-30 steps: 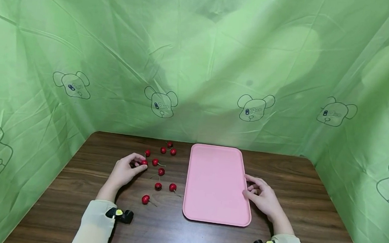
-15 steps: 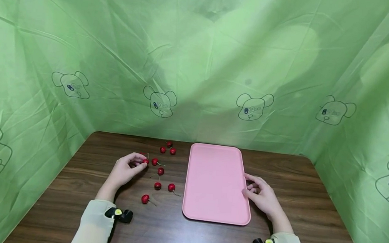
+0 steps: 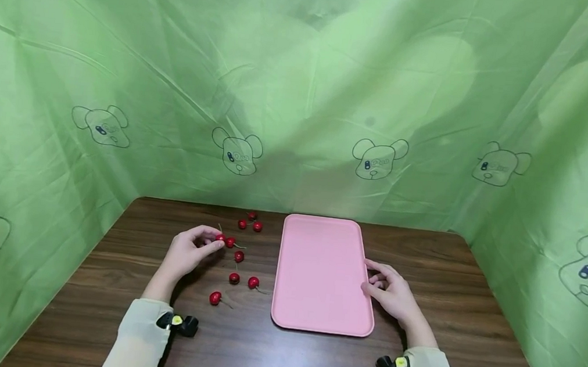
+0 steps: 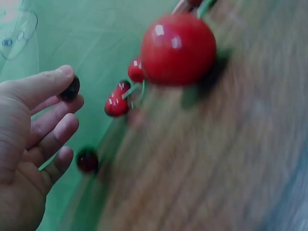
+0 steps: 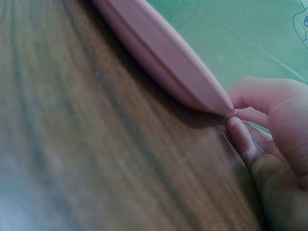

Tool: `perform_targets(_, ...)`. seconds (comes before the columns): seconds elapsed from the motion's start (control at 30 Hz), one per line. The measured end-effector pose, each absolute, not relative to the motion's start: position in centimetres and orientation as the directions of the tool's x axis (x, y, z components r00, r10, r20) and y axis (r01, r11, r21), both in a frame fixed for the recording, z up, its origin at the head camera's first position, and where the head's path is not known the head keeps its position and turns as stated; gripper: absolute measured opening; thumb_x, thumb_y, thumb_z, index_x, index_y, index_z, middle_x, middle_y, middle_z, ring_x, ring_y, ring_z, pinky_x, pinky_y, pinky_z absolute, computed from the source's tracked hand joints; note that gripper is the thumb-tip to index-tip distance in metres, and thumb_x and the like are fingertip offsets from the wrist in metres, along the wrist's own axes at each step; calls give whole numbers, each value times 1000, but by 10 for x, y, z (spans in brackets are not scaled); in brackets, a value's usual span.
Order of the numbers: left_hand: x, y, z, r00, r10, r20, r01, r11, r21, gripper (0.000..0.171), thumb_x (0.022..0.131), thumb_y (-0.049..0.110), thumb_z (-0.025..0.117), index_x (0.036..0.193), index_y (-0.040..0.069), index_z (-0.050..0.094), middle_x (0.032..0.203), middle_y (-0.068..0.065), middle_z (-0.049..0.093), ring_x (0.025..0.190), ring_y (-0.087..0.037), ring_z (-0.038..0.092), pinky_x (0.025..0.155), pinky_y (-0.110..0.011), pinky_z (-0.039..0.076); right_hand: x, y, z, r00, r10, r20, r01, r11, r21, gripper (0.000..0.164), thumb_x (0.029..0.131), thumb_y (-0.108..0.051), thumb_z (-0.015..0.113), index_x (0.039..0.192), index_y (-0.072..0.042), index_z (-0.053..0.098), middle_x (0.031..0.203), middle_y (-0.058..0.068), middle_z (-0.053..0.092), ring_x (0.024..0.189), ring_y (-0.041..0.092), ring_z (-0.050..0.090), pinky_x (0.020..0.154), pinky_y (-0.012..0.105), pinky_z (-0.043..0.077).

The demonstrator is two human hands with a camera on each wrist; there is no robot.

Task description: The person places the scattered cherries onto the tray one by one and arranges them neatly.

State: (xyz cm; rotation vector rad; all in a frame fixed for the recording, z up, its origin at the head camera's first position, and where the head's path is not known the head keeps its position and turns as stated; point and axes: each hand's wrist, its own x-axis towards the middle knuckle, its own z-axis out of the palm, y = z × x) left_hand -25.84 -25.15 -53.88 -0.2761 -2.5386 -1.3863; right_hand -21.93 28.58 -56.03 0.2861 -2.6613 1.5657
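The left hand pinches 1 red cherry, stemmed cherries lie to its right, and the right hand pinches the rectangular pink tray on its left.

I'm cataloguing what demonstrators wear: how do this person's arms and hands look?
The left hand and right hand are bare, beyond pale off-white fabric sleeves. Each sleeve's end bears a small black boxy device with a bright yellow patch.
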Motion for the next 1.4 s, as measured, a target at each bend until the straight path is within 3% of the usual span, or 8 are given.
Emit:
perform_targets(0.3, -268, -231, -516, -926, 97, 364, 350, 581, 735, 20, 95, 26, 89, 111, 17, 80, 89, 5, 74, 79, -15, 64, 68, -26, 51, -220, 280, -561, -978, -143, 149, -197, 433, -879, 55, 94, 2, 78, 148, -2, 66, 137, 18, 67, 99, 17, 66, 82, 22, 54)
perform_targets(0.57, -288, -203, -496, -881, 151, 448, 440, 608, 661, 22, 96, 23, 88, 114, 13, 80, 90, 4, 75, 75, -15, 61, 66, -28, 49, -219, 280, -560, -978, -150, 144, -195, 429, -882, 55, 94, 2, 78, 148, -1, 65, 137, 18, 67, 99, 17, 66, 82, 23, 54)
perform_targets(1.2, -323, -98, -496, -919, 159, 360, 391, 484, 783, 21, 96, 22, 87, 114, 15, 77, 97, 4, 76, 79, -16, 60, 68, -29, 49, -219, 284, -560, -976, -150, 155, -206, 438, -875, 57, 94, 2, 78, 149, -1, 64, 136, 18, 67, 98, 15, 65, 79, 23, 54)
perform_targets(1.4, -328, -71, -500, -939, 147, 311, 343, 459, 819, 21, 97, 24, 87, 113, 16, 77, 95, 4, 73, 83, -15, 62, 74, -29, 51, -219, 284, -557, -978, -149, 146, -198, 443, -874, 57, 94, 3, 77, 149, -1, 65, 137, 18, 67, 99, 15, 65, 80, 23, 54)
